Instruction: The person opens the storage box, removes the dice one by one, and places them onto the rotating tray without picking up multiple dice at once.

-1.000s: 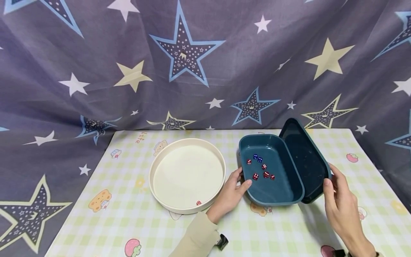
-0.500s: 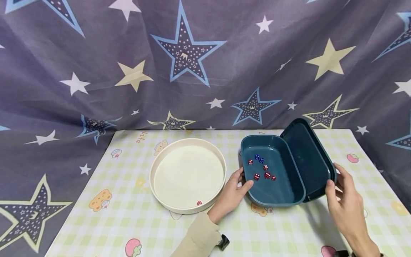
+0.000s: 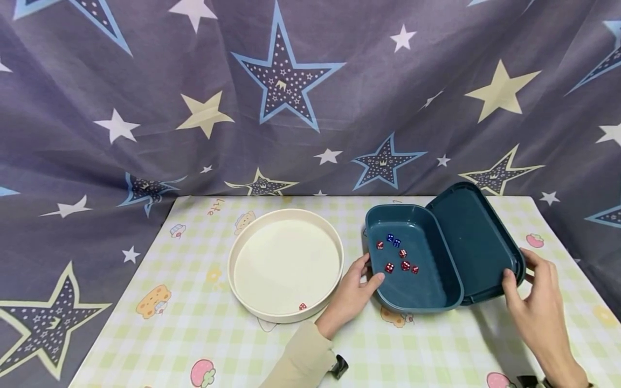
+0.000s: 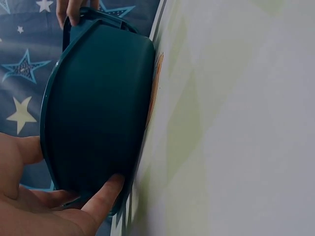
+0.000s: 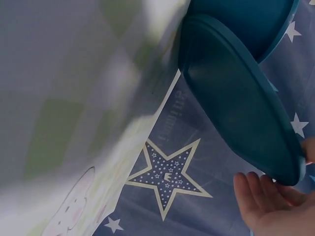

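A dark teal box (image 3: 427,293) stands at the right of the table, its lid (image 3: 473,237) leaning outward from the right side. Several red dice (image 3: 405,265) and two blue dice (image 3: 397,243) lie inside it. My left hand (image 3: 350,293) grips the box's left side, thumb over the rim; in the left wrist view its fingers (image 4: 106,196) press the outer wall. With thumb and fingers, my right hand (image 3: 540,302) pinches the lid's outer edge. The right wrist view shows the lid's outer face (image 5: 231,98) tilted above the table, fingertips curled at its end.
Left of the box sits a round cream tray (image 3: 286,319) with one red die (image 3: 303,306) near its front wall. A checked cloth (image 3: 160,345) covers the table. Behind the back edge hangs a grey star-patterned curtain (image 3: 160,97).
My right hand has swung the lid outward to the right and lower, so more of its inner face shows. My left hand keeps its hold on the box; the dice lie as before.
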`<move>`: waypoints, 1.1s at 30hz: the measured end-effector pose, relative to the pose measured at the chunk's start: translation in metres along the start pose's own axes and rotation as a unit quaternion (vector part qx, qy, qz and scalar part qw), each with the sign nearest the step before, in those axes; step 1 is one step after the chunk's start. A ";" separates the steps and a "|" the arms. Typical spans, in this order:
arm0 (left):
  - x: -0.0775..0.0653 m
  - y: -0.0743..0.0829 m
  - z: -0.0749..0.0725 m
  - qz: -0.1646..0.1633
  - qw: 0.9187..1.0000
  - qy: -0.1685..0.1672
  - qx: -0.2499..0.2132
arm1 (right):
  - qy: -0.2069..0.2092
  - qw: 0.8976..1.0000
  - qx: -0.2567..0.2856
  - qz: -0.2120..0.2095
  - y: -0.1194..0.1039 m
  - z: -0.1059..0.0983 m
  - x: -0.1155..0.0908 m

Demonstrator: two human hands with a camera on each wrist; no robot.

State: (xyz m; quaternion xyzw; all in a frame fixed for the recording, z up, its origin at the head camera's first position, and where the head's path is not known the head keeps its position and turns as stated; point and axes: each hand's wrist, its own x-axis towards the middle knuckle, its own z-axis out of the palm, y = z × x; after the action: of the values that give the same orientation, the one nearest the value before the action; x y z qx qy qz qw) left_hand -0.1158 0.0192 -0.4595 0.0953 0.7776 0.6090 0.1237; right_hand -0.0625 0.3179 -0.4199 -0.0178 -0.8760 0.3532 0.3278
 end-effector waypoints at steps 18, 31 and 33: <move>-0.001 0.000 0.001 0.009 1.000 0.004 0.015 | -0.042 0.996 -0.074 0.008 0.030 -0.011 0.002; -0.002 -0.001 0.002 0.013 1.000 0.011 0.013 | -0.090 0.991 -0.099 0.004 0.051 -0.011 0.001; -0.003 0.000 0.002 0.011 1.000 0.014 0.015 | -0.085 0.992 -0.092 -0.008 0.051 -0.009 0.002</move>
State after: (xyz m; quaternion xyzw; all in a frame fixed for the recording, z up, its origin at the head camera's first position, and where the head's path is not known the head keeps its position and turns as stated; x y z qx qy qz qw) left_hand -0.1129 0.0198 -0.4599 0.0975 0.7874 0.5995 0.1050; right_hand -0.0687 0.3617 -0.4460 -0.0104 -0.9297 0.2684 0.2521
